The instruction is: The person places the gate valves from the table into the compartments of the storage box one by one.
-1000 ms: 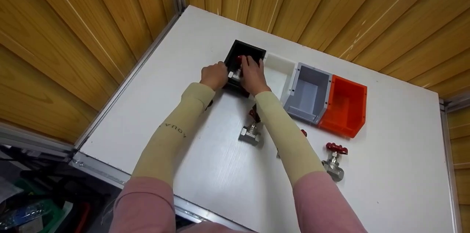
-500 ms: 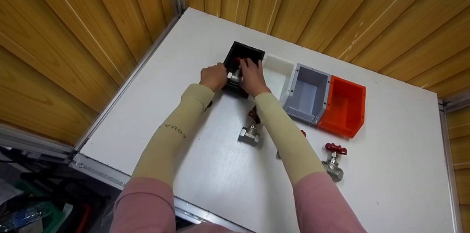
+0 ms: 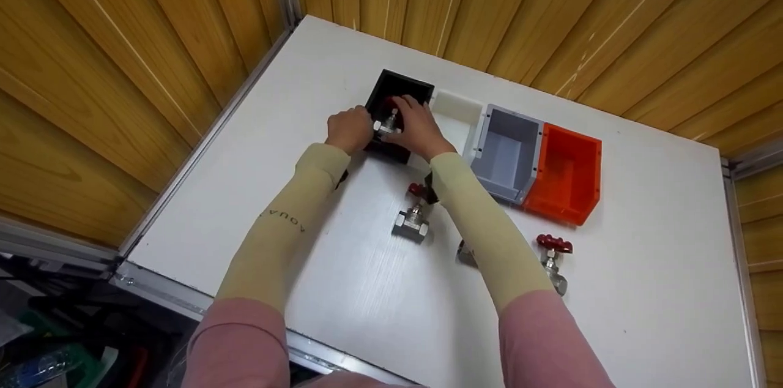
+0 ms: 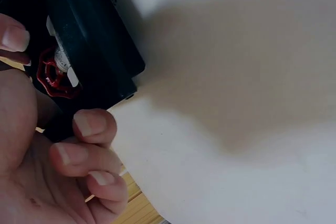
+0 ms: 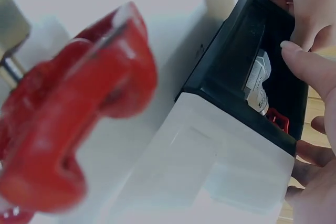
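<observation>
A globe-type valve with a silver body (image 3: 386, 128) and red handwheel (image 4: 55, 80) lies inside the black bin (image 3: 408, 77). My left hand (image 3: 350, 129) grips the bin's left wall, its fingers curled in the left wrist view. My right hand (image 3: 419, 128) hovers over the bin, thumb and fingers spread apart around the valve. Its straight thumb reaches over the bin in the right wrist view, away from the valve body (image 5: 258, 83). Another valve (image 3: 411, 226) lies on the white table below the right hand; its red handwheel (image 5: 79, 114) looms blurred in the right wrist view.
A white bin (image 3: 460, 103), a grey bin (image 3: 504, 149) and an orange bin (image 3: 566, 177) stand in a row right of the black one. One valve (image 3: 466, 253) is mostly hidden by the right sleeve; another valve (image 3: 553, 256) lies farther right. Wood-panelled walls (image 3: 520, 14) border the table.
My right hand has loosened from the valve, its thumb and fingers parting, so more of the valve shows in the bin. The left hand stays at the bin's wall.
</observation>
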Tool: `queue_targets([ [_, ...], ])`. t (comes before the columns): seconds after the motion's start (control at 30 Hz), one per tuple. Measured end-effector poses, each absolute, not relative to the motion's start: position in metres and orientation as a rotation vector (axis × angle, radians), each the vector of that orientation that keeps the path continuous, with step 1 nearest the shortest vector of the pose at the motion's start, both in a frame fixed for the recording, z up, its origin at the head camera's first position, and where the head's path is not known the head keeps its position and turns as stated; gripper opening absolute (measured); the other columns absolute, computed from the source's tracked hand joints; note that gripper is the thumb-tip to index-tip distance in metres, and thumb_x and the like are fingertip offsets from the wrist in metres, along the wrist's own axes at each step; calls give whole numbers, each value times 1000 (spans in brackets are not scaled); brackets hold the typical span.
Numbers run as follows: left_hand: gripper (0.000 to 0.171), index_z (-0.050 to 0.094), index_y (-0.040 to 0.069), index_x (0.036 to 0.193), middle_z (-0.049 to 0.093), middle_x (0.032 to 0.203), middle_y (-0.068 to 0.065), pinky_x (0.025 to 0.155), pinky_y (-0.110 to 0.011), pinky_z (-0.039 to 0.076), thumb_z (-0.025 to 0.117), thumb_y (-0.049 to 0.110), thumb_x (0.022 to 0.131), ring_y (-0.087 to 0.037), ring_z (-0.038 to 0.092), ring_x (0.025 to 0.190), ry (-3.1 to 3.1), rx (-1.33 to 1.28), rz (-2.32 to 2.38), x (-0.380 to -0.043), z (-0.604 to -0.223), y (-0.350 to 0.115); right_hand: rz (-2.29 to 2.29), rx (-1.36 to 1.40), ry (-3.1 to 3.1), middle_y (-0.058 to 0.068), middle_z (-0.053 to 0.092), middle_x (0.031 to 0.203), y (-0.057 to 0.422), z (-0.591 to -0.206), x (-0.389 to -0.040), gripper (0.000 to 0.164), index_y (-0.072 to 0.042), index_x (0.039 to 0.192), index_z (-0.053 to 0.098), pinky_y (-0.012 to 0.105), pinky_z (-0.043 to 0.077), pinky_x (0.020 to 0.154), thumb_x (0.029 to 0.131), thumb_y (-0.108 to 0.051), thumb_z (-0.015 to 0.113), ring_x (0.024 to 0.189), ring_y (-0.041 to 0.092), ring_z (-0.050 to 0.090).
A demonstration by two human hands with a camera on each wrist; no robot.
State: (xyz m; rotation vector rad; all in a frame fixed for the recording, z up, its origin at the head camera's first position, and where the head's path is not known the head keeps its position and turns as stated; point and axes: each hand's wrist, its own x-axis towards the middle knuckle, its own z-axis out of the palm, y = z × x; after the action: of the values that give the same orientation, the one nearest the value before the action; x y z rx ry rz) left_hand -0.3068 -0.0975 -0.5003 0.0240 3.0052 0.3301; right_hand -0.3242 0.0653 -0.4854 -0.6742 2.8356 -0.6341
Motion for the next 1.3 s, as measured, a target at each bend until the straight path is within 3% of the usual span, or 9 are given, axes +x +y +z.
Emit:
queue_targets([
  [0.23, 36, 60, 1, 95, 64, 87, -14, 65, -44, 51, 38, 28, 94, -31, 64, 77, 3045, 32, 316, -307, -499, -100, -725, -626, 2795, 7, 24, 150, 71, -481, -320, 87, -19, 143, 28, 39, 25, 110, 73, -44, 73, 138, 28, 23],
  [0.43, 47, 50, 1, 117, 65, 95, -16, 69, -45, 50, 38, 41, 95, -31, 64, 82, 3069, 5, 307, -307, -495, -99, -761, -595, 2774, 5, 21, 151, 81, -478, -316, 88, -20, 143, 26, 39, 16, 114, 73, -48, 71, 140, 23, 19],
  [0.53, 51, 44, 2, 125, 66, 91, -15, 65, -44, 50, 37, 42, 95, -30, 64, 75, 3130, 6, 294, -308, -493, -98, -768, -619, 2790, 4, 24, 149, 87, -477, -314, 87, -18, 143, 28, 39, 11, 115, 73, -47, 71, 139, 20, 22],
  [0.63, 52, 41, 2, 127, 66, 81, -14, 57, -43, 50, 37, 43, 95, -28, 63, 65, 3221, 17, 272, -307, -491, -96, -787, -651, 2795, 5, 26, 149, 92, -474, -311, 86, -17, 142, 28, 40, 13, 114, 73, -45, 72, 138, 21, 23],
  [0.83, 48, 43, 4, 119, 63, 70, -11, 49, -41, 46, 33, 44, 96, -27, 59, 55, 3317, 109, 238, -304, -490, -87, -834, -616, 2763, 4, 21, 150, 105, -470, -303, 89, -22, 144, 24, 39, 26, 110, 74, -49, 70, 139, 21, 19],
  [1.07, 47, 53, 4, 110, 64, 77, -14, 55, -43, 49, 35, 44, 95, -30, 62, 64, 3251, 226, 312, -298, -487, -77, -887, -598, 2756, -4, 25, 148, 118, -468, -295, 90, -26, 144, 23, 36, 28, 109, 72, -52, 69, 137, 15, 24],
  [1.3, 57, 61, 4, 103, 65, 77, -14, 57, -43, 51, 34, 53, 93, -28, 63, 65, 3188, 283, 306, -294, -486, -69, -847, -612, 2806, -3, 29, 146, 123, -467, -285, 87, -23, 143, 27, 38, 30, 108, 73, -56, 67, 136, 17, 28],
])
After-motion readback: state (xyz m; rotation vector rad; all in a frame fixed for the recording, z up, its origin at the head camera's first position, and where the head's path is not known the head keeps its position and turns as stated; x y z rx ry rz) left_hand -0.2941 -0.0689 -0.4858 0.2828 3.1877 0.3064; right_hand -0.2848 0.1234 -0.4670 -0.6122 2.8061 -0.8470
